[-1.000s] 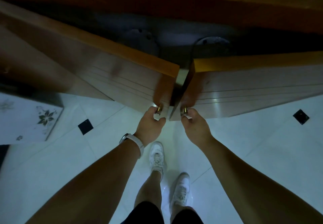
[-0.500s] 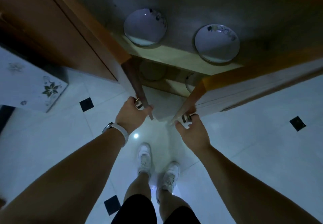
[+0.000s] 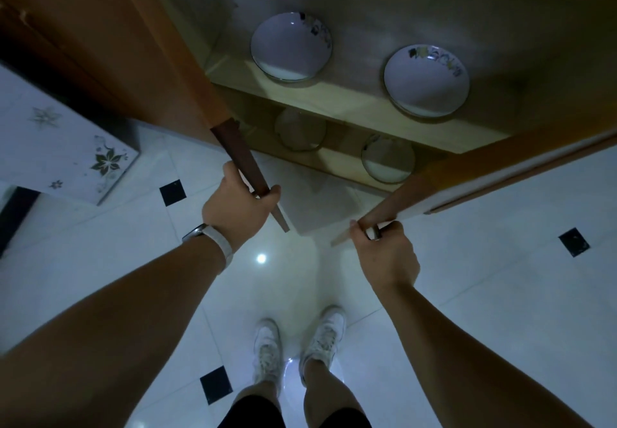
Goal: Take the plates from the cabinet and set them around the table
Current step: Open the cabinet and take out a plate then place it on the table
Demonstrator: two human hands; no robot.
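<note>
Seen from above, a person stands at an open wooden cabinet (image 3: 110, 43). The left hand (image 3: 238, 208) is wrapped around the edge of the left door (image 3: 241, 157). The right hand (image 3: 384, 255) pinches the small metal knob (image 3: 373, 234) of the right door (image 3: 500, 163). The doors are held wide, likely to clear the reach inside. Two floral-rimmed plates sit apart on the upper shelf (image 3: 350, 100), the left plate (image 3: 291, 47) and the right plate (image 3: 426, 80). Two dimmer plates (image 3: 388, 158) sit on the shelf below. None is taken yet.
</note>
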